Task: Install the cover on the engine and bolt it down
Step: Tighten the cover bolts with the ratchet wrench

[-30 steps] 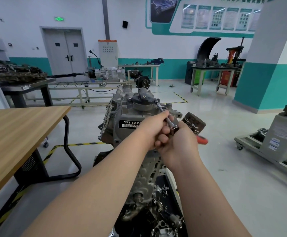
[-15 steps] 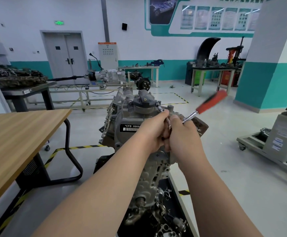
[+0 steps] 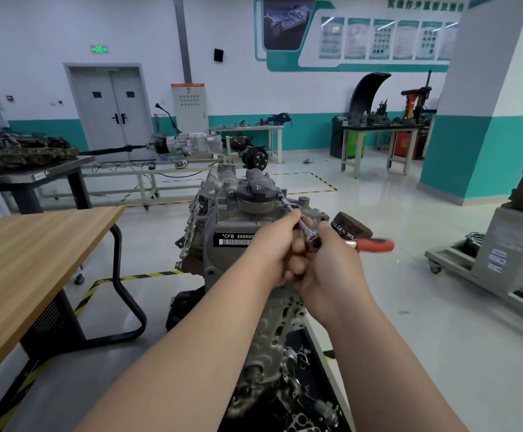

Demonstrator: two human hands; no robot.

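since half a second ago the red rubber-sleeved handle [image 3: 374, 245] of the steel ratchet [image 3: 314, 241] has swung from pointing up and to the right down to roughly level, and it is blurred with speed. a second ago it also sat low on that side, so i judge this to be one stroke in a back-and-forth run driving a bolt home, with the cover already seated.

at the far left stands a light wooden worktop [image 3: 35, 244] on a black tube leg. well apart from it, to the right, the grey cast-metal engine [image 3: 272, 332] stands on end. a black barcode label [image 3: 233, 240] is on its near face, and a round black filler cap [image 3: 255, 191] sits on the grey metal cover [image 3: 255, 210] at its top.

just right of the label, the left hand [image 3: 277, 247] is curled round the thin steel extension bar [image 3: 290, 207]. the bar runs up and away to meet the cover just beside the cap. the socket and bolt there are too small to make out.

touching it, the right hand [image 3: 332, 263] is closed at the ratchet's head end, thumb raised. the handle juts out to the right beyond it.
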